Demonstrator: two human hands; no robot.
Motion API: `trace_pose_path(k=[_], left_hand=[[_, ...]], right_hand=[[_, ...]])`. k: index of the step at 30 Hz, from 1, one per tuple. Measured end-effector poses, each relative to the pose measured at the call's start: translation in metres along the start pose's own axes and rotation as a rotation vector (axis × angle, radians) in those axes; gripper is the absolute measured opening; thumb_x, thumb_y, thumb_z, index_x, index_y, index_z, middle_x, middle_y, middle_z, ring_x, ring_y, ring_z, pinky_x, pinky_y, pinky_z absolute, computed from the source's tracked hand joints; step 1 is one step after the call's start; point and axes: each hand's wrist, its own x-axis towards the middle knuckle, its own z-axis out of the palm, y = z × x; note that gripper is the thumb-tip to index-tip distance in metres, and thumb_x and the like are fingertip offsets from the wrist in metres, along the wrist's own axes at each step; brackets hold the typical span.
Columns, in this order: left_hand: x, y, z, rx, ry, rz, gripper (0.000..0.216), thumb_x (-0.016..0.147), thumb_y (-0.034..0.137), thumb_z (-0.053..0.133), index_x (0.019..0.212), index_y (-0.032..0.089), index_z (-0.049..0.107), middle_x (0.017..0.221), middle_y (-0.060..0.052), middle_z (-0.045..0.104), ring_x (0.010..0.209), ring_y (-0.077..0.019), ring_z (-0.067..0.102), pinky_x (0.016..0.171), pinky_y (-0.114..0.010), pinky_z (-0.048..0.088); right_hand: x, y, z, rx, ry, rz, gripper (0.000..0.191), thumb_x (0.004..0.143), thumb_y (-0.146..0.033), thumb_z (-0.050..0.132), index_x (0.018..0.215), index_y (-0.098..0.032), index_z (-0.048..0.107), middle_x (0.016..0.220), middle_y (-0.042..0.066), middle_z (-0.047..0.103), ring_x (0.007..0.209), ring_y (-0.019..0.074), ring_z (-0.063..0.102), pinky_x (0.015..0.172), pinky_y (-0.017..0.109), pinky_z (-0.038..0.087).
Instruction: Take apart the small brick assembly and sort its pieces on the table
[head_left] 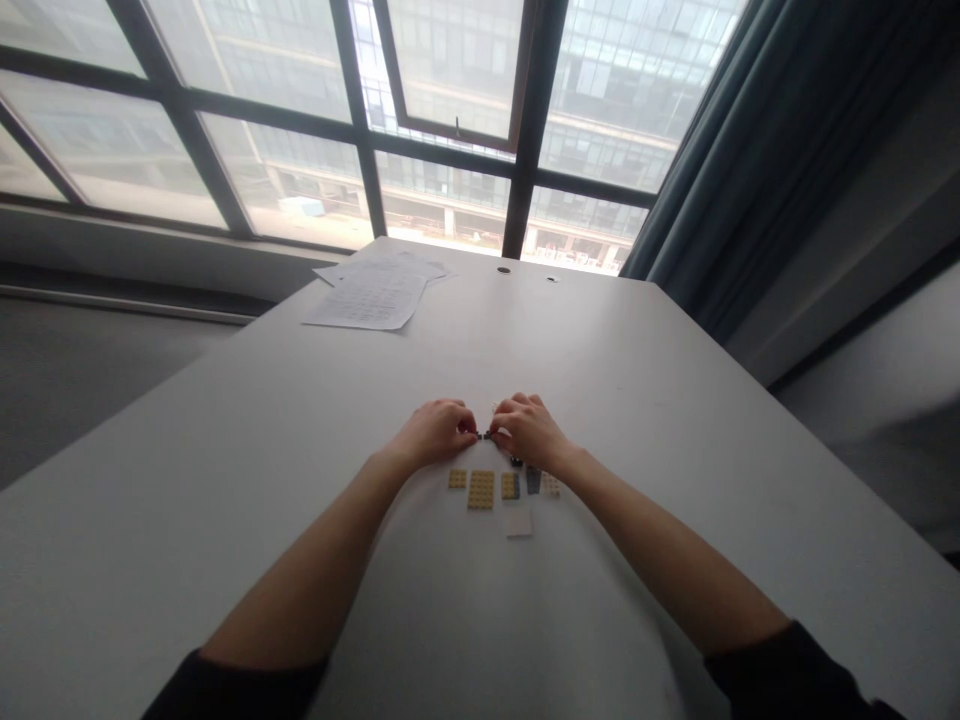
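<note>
Both my hands rest on the white table (675, 420), fingertips meeting in the middle. My left hand (435, 432) and my right hand (529, 430) are closed in pinches on a small dark building piece (484, 435) held between them. Just nearer to me lies a row of flat studded plates: a small tan one (457, 479), a larger tan one (481, 489), another tan one (509, 486), a grey one (532, 480) and a pale one (552, 486). A white plate (518, 521) lies in front of that row. A dark bit (516, 461) sits under my right hand.
Printed paper sheets (371, 298) lie at the table's far left edge. A round cable hole (503, 270) is near the far edge. Large windows (450, 120) stand behind the table, with a dark curtain (750, 160) to the right.
</note>
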Motion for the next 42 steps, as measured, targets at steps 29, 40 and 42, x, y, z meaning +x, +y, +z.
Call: trace_pose_path(k=[29,40,42], left_hand=[[-0.029,-0.010,0.002,0.074,0.041,0.180,0.035,0.086,0.018,0.046,0.111,0.031,0.068,0.094,-0.004,0.065,0.083,-0.0163,0.059,0.079,-0.029,0.045],[-0.036,0.011,0.011,0.088,0.035,0.234,0.032,0.087,0.019,0.048,0.108,0.031,0.069,0.096,-0.004,0.063,0.083,-0.0165,0.059,0.077,-0.030,0.046],[-0.039,0.017,0.011,0.069,0.037,0.238,0.031,0.087,0.021,0.048,0.108,0.031,0.069,0.095,-0.004,0.063,0.081,-0.0159,0.059,0.076,-0.030,0.046]], right_hand=[[-0.013,0.013,0.000,0.081,-0.016,-0.060,0.034,0.086,-0.008,0.052,0.103,-0.029,0.072,0.106,0.002,0.067,0.098,0.0195,0.050,0.088,0.035,0.032],[-0.032,0.004,-0.006,0.068,-0.022,-0.061,0.028,0.084,-0.008,0.055,0.096,-0.027,0.074,0.102,0.004,0.067,0.098,0.0204,0.049,0.086,0.035,0.032],[-0.036,0.004,-0.006,0.080,-0.016,-0.060,0.027,0.083,-0.009,0.057,0.094,-0.026,0.074,0.101,0.004,0.067,0.098,0.0202,0.049,0.086,0.035,0.031]])
